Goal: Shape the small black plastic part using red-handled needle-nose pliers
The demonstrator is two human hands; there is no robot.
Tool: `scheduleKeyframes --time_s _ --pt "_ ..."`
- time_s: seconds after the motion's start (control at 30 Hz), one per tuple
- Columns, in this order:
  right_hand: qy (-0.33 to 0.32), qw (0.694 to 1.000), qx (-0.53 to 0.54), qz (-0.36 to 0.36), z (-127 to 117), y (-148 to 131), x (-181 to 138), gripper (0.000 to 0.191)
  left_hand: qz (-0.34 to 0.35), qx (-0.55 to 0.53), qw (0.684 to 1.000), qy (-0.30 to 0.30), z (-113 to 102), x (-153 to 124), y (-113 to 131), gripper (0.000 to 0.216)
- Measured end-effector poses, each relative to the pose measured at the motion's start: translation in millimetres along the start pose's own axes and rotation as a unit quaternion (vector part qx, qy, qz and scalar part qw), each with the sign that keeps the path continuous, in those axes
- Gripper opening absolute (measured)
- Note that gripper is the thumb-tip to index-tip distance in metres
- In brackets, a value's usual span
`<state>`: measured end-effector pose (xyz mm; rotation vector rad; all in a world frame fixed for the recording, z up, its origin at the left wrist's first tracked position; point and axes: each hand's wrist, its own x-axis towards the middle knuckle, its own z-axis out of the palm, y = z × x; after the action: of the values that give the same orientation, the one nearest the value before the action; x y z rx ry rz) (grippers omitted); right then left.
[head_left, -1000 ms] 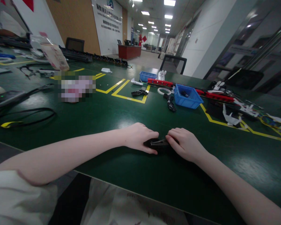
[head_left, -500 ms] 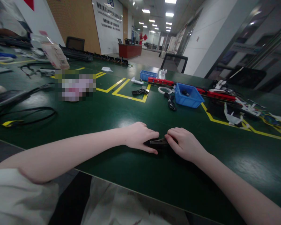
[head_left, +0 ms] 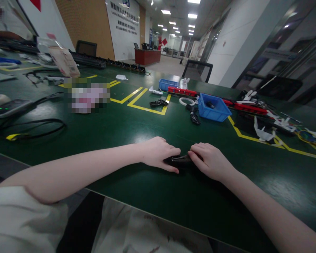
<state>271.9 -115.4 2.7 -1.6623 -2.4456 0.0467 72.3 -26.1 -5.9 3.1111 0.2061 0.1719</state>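
Low over the green table [head_left: 116,182], close to its front edge, both of my hands meet at a dark oblong object [head_left: 181,161]. It is black, with a thin shiny strip along its upper side; its kind I cannot make out. My left hand [head_left: 158,153] grips the left end, fingers on the far side and thumb stretched along the near side. Curled around the right end are the fingers of my right hand [head_left: 206,159], its thumb pressed on top. Both ends of the object are partly hidden by the hands.
Beyond the hands sit a blue bin [head_left: 214,108] with dark parts inside, a black bundle [head_left: 193,115], a white ring [head_left: 186,101] and a red strip [head_left: 183,91]. At left lie a black cable [head_left: 51,121] and a bottle [head_left: 64,61]. Another person [head_left: 7,26] is far left.
The whole view has shifted slightly to the right. Both hands keep their hold on the dark object, with hardly any movement over the table.
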Motion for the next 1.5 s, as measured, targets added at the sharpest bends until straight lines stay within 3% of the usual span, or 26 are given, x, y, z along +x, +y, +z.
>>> scheduleKeyframes --time_s 0.33,0.7,1.5 --pt "-0.003 1.000 -0.003 -0.003 0.5 -4.8 0.1 0.034 0.004 -0.015 1.000 0.018 0.1 -1.7 0.0 0.043" --pt "-0.005 1.000 -0.028 -0.001 -1.7 10.7 -0.8 0.035 0.004 -0.024 0.999 0.020 1.4 -1.5 -1.4 0.042" --pt "0.015 1.000 0.007 0.008 -0.7 -1.0 -3.8 0.033 -0.010 -0.006 0.999 0.033 2.2 -2.0 0.2 0.043"
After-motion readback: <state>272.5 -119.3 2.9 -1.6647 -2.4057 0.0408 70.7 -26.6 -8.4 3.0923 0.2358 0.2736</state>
